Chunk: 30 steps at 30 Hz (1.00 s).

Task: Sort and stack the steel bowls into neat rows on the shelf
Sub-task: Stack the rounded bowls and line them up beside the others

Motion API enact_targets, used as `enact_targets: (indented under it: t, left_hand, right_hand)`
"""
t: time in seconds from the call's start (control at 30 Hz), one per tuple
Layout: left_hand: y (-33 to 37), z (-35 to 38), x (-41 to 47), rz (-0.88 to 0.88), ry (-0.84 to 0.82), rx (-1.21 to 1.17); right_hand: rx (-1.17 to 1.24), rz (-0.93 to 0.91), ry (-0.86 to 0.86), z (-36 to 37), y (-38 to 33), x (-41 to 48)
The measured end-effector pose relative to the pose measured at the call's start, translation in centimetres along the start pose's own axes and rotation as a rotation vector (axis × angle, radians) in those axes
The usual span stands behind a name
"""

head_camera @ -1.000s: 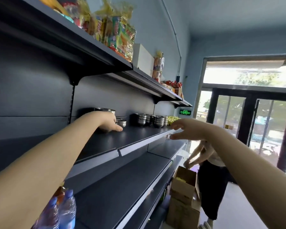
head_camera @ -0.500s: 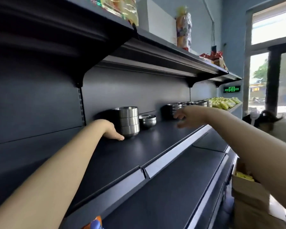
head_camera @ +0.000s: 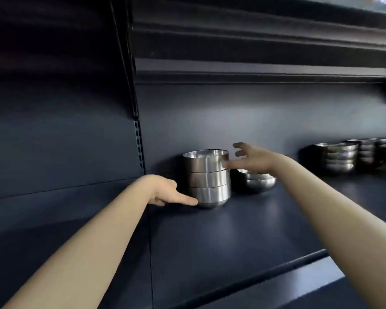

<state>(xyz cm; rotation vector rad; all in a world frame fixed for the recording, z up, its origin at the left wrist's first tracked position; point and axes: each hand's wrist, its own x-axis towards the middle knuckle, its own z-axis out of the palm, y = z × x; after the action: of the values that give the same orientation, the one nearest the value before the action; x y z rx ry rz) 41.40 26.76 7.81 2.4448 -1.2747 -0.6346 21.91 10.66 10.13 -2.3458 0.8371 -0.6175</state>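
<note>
Dark shelf (head_camera: 243, 230): my left hand (head_camera: 163, 190), one finger straight, braces the bowl stack (head_camera: 206, 177) low; my right hand (head_camera: 253, 160), fingers spread, apparently steadies its top.

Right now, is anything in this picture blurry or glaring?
In the head view, the tall stack of three steel bowls shows bright vertical glare; the right hand looks motion-smeared; the low steel bowl stacks at far right sit dim and soft.
</note>
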Motion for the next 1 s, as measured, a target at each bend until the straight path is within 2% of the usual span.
enact_targets:
  t: [0.13, 0.27, 0.37, 0.5, 0.7, 1.0]
  left_hand:
    - [-0.2, 3.0, 1.5, 0.069, -0.011, -0.274]
    - [0.2, 6.4, 2.9, 0.152, 0.176, -0.391]
    - [0.5, 7.5, 3.0, 0.174, 0.304, -0.486]
    - [0.7, 7.9, 3.2, 0.213, 0.369, -0.498]
    - [0.4, 8.0, 3.5, 0.183, 0.406, -0.46]
    - [0.0, 7.8, 3.2, 0.151, 0.423, -0.474]
  right_hand:
    - [0.213, -0.083, -0.054, 1.1, 1.1, 2.7]
    - [0.505, -0.136, -0.034, 3.6, 3.8, 4.5]
    - [0.49, -0.168, -0.135, 4.1, 4.9, 4.9]
    - [0.512, -0.222, -0.103, 4.4, 5.3, 5.1]
    - [0.535, -0.241, -0.097, 4.5, 5.3, 4.6]
    - [0.601, -0.281, -0.189, 4.0, 4.9, 3.6]
